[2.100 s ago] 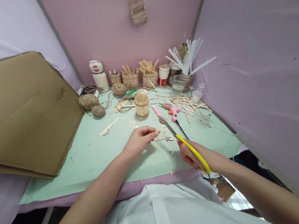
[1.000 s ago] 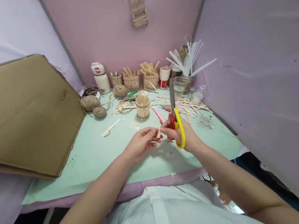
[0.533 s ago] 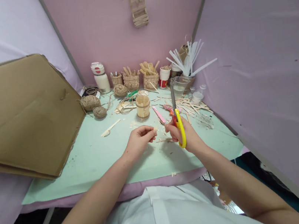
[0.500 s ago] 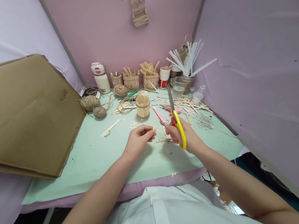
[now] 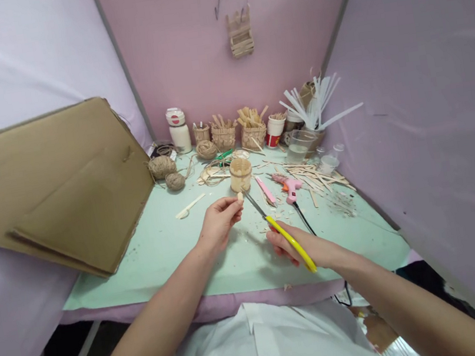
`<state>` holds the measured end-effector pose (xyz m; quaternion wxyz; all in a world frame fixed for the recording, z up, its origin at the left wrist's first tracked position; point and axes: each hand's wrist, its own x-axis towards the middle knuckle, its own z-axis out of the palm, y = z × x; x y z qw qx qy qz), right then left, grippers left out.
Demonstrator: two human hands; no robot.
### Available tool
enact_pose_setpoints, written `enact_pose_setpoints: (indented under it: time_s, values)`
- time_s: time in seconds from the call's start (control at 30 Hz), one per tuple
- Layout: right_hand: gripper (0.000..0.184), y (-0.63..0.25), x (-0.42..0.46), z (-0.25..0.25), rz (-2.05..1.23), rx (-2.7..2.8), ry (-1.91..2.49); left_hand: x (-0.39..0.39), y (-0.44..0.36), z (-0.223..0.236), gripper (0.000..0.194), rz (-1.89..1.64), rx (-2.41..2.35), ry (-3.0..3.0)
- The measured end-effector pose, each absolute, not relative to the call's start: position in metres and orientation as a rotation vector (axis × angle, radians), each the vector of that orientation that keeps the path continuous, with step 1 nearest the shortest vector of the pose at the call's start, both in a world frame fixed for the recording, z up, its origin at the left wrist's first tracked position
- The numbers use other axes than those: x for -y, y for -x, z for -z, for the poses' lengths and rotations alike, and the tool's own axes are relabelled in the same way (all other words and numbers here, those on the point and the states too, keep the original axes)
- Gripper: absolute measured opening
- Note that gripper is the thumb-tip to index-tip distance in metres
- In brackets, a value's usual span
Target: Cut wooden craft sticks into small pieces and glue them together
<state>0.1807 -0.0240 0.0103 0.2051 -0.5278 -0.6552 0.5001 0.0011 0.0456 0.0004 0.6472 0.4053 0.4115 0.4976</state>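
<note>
Between the thumb and fingers of my left hand (image 5: 221, 222) is a small pale piece of wooden stick (image 5: 240, 197). My right hand (image 5: 294, 243) grips a pair of scissors (image 5: 291, 244) by yellow handles; the blades point up and left, their tips close beside the wood piece. Whether the tips touch it I cannot tell. Just beyond the tips stands a small round wooden cup (image 5: 241, 175) with twine bands. To its right lie a pink craft knife (image 5: 265, 190) and a pink glue gun (image 5: 291, 186) with a black cord.
Wood strips (image 5: 315, 173) and shavings lie scattered on the right. Twine balls (image 5: 162, 166), a white bottle (image 5: 179, 132) and stick-filled baskets (image 5: 253, 135) line the back. A cardboard sheet (image 5: 66, 197) leans on the left. White glue sticks (image 5: 315, 101) stand in a container at back right.
The scissors have swung from pointing upward to pointing left, toward the wood piece in my left hand. My left hand has risen slightly. The camera view has shifted, moving the scene right and down.
</note>
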Motion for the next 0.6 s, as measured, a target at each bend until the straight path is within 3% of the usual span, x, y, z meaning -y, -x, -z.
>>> enact_pose_setpoints:
  time_s: [0.6]
  values:
    - [0.045,-0.168,0.009,-0.003,-1.421,1.944,1.483,-0.045,0.009,0.0,0.035,-1.085,-0.973,-0.963]
